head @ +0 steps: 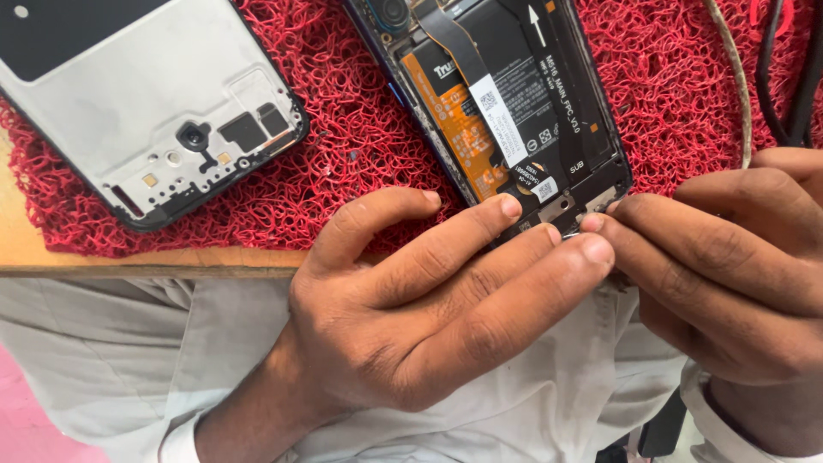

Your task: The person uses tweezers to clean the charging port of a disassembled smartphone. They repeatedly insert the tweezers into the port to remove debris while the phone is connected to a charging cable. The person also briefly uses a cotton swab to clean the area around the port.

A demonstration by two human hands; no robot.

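Note:
An opened phone (506,103) lies on a red mesh mat (343,180), its battery, orange label and flat cables exposed. My left hand (429,300) rests on the phone's near end, fingers laid across its bottom edge. My right hand (737,274) comes in from the right, and its fingertips pinch at the phone's bottom corner near small metal parts (570,210). Whether a tool sits between those fingers is hidden.
A detached phone back frame (146,111) with a camera hole lies at the upper left of the mat. The mat sits on a wooden table edge (129,261). Cables (771,77) run along the upper right. My light shirt fills the lower view.

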